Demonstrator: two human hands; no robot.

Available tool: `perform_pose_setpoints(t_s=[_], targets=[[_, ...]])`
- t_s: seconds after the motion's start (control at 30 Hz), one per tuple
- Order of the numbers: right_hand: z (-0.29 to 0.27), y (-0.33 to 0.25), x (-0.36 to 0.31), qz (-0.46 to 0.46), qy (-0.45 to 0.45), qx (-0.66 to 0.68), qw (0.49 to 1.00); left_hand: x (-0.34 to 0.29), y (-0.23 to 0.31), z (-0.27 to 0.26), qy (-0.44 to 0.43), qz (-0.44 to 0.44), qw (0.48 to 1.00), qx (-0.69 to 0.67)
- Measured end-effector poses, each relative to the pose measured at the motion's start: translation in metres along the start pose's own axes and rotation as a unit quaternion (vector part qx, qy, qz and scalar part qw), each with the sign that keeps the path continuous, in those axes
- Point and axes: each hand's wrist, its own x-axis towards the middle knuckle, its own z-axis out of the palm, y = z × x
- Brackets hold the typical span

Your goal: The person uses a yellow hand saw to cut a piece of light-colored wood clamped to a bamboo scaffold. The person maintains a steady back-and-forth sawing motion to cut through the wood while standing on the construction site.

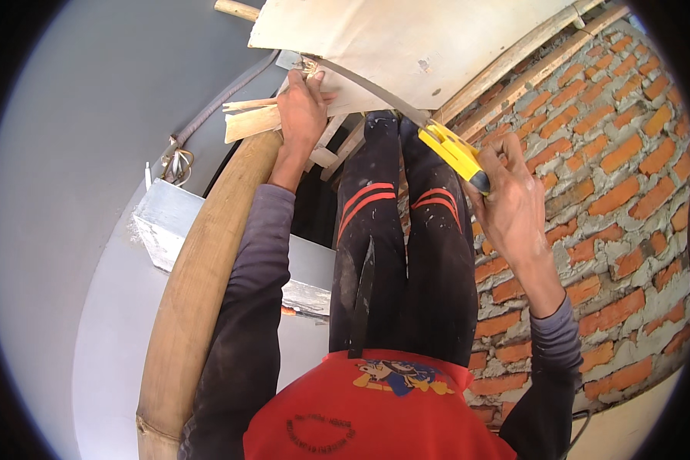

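Observation:
My right hand is closed round the yellow handle of a handsaw. The saw's blade runs up and left across a pale plywood sheet, its tip close to my left hand. That hand is closed on the edge of a pale wooden strip with a splintered end, just below the blade tip. Its fingers partly hide the strip. A little tangle of light fibres or shavings shows at the fingertips.
A thick bamboo pole rises beside my left arm. Bare brickwork stands on the right, with wooden battens along its top. A grey wall with a conduit and loose wires lies left. A white ledge sits behind the pole.

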Motion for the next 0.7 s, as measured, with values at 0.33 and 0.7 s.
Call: perform_pose_setpoints(t_s=[0.33, 0.7], targets=[[0.035, -0.005, 0.021, -0.013, 0.013, -0.025, 1.0, -0.014, -0.003, 0.001, -0.022, 0.039, 0.999, -0.002], [-0.059, 0.004, -0.07, -0.01, 0.007, 0.021, 1.0, -0.01, -0.005, 0.002, -0.021, -0.019, 0.999, -0.047]])
